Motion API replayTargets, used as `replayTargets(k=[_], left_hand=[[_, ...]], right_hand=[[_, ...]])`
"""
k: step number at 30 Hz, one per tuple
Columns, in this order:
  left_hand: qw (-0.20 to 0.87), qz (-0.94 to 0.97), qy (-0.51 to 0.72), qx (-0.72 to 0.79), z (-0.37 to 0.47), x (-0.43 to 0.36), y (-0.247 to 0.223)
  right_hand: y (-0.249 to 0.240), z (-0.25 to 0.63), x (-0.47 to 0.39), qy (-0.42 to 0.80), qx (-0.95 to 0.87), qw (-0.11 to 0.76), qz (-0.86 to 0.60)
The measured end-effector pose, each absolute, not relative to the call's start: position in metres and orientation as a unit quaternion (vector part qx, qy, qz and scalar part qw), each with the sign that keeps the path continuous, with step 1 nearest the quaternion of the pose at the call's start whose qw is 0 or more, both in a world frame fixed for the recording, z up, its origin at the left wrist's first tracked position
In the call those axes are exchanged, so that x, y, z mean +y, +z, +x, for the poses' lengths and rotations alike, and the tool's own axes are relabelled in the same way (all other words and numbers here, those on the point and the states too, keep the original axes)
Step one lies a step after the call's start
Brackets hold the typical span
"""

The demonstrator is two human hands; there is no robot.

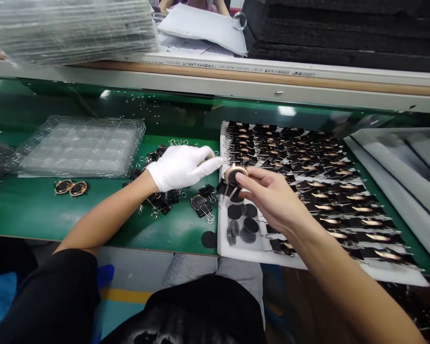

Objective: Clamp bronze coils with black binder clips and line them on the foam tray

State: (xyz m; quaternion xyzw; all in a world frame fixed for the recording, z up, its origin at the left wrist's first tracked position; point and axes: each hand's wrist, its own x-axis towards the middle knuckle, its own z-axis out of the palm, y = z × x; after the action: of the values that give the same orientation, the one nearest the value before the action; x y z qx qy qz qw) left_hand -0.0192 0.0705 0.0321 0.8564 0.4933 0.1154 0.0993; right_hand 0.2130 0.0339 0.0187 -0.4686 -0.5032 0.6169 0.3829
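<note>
My right hand [268,191], bare, pinches a gold-rimmed round case [235,175] with a dark face, over the left edge of the white foam tray [236,248]. A black clip shows just under the case. My left hand [182,166], in a white glove, is beside it on the left, thumb and forefinger stretched out and apart with nothing visible between them. Beneath the glove is a pile of black binder clips [161,203]. Another round case [198,202] with a clip on it lies on the green table. Black discs [251,225] lie in the tray's near left corner.
Rows of clipped gold pieces [322,196] fill the tray. Clear plastic trays [82,148] and two gold-rimmed cases [70,188] are at left. Foam sheets [397,181] stand at right. A shelf [200,79] crosses the back, with a person's arms beyond it.
</note>
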Motion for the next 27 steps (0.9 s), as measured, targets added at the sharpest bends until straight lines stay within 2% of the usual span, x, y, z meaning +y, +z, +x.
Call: replayTargets(k=[2, 4, 9, 11, 12, 15, 17, 19, 24, 27], left_hand=[[0.21, 0.849, 0.187, 0.447, -0.021, 0.067, 0.039], [0.272, 0.832, 0.228, 0.427, -0.021, 0.064, 0.043], [0.407, 0.751, 0.294, 0.429, -0.024, 0.064, 0.041], [0.461, 0.71, 0.307, 0.435, -0.033, 0.064, 0.039], [0.474, 0.691, 0.314, 0.447, -0.04, 0.063, 0.038], [0.47, 0.65, 0.339, 0.492, -0.069, 0.058, 0.032], [0.457, 0.633, 0.362, 0.51, -0.09, 0.051, 0.026], [0.449, 0.606, 0.395, 0.525, -0.109, 0.04, 0.021], [0.433, 0.53, 0.447, 0.576, -0.133, -0.013, 0.01], [0.434, 0.541, 0.393, 0.604, -0.135, -0.051, 0.001]], right_hand=[[0.019, 0.193, 0.043, 0.624, -0.472, 0.442, -0.438], [0.018, 0.178, 0.051, 0.617, -0.468, 0.477, -0.416], [0.009, 0.173, 0.057, 0.476, -0.619, 0.448, -0.436], [0.002, 0.181, 0.055, 0.383, -0.722, 0.378, -0.435], [-0.003, 0.184, 0.054, 0.328, -0.783, 0.317, -0.422], [-0.017, 0.192, 0.055, 0.139, -0.918, 0.1, -0.356], [-0.024, 0.195, 0.06, 0.045, -0.943, 0.032, -0.327], [-0.024, 0.196, 0.066, -0.01, -0.949, 0.051, -0.312], [-0.005, 0.185, 0.048, -0.054, -0.951, 0.235, -0.193], [-0.006, 0.162, 0.02, -0.044, -0.976, 0.211, -0.042]])
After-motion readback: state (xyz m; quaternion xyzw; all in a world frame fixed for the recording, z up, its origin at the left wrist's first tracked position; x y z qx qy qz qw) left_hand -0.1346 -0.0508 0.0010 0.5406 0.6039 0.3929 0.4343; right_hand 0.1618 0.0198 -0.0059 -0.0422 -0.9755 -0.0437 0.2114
